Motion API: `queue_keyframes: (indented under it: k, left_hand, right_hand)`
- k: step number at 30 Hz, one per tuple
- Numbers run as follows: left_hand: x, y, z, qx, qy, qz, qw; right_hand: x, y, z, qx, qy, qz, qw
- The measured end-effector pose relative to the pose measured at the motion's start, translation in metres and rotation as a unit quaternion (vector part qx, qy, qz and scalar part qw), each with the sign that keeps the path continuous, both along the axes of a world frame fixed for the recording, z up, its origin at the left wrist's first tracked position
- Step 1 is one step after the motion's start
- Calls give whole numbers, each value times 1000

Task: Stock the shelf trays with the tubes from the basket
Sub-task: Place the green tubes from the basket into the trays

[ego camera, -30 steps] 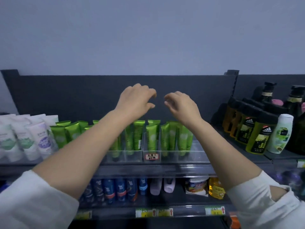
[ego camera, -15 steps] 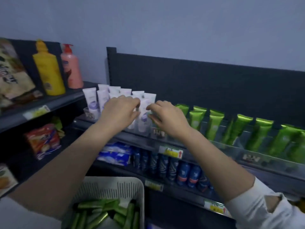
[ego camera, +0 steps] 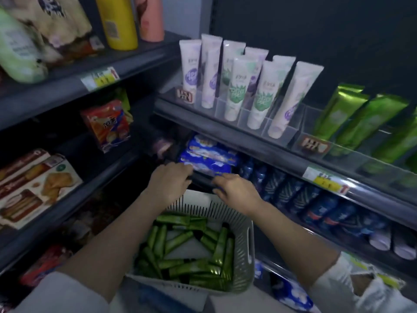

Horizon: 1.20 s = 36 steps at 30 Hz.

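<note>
Both forearms cross over the basket point(ego camera: 244, 224), so a fair chunk of the loose green tubes point(ego camera: 191, 267) and its whole left rim are covered, no way to count them. The left hand point(ego camera: 169, 184) has smeary fingertips; can't tell if they touch the lower shelf's front edge. Up on the left shelf, the yellow bottle point(ego camera: 119, 23) and pink bottle point(ego camera: 150, 16) get chopped by the top edge, caps out of sight. The shelved green tubes point(ego camera: 365, 125) run off the right edge. The price tags point(ego camera: 100, 77) and the print on the white tubes point(ego camera: 237, 86) are too blurry to read.
</note>
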State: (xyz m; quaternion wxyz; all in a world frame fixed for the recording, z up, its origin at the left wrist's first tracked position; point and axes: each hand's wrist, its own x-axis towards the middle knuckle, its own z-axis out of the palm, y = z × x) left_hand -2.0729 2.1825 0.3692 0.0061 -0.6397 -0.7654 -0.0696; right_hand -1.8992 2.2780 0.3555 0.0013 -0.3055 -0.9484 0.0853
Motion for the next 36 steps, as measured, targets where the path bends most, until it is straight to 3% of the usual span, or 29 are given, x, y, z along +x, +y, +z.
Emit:
queue_keyframes:
  k: [10,13,18,21,25,30,34,36]
  left_hand:
    - [7,-14,-161,-193,-85,-10,977]
    - [19,-18,-205,-261,-88,-12,961]
    - [28,-31,-259,-334,-171,-26,927]
    - [35,-36,-280,-392,-162,-58,904]
    - [47,-28,-291,-427,-129,-93,890]
    - [62,-12,-296,-462,-91,-84,878]
    - [63,-17,-293,-470,-102,-90,872]
    - [58,-21,-281,-441,-150,-76,882]
  right_hand:
    - [1,6,-156,-168,-203,-7,965]
    - [10,10,-192,-155,-246,12,957]
    - [17,6,-248,-163,-301,90,935]
    - [16,3,-273,-109,-357,158,914]
    - [11,6,-299,-42,-272,186,943]
    - [1,6,-269,-24,-254,219,942]
    - [-8,11,-249,-98,-264,155,947]
    - [-11,10,-238,-147,-216,103,960]
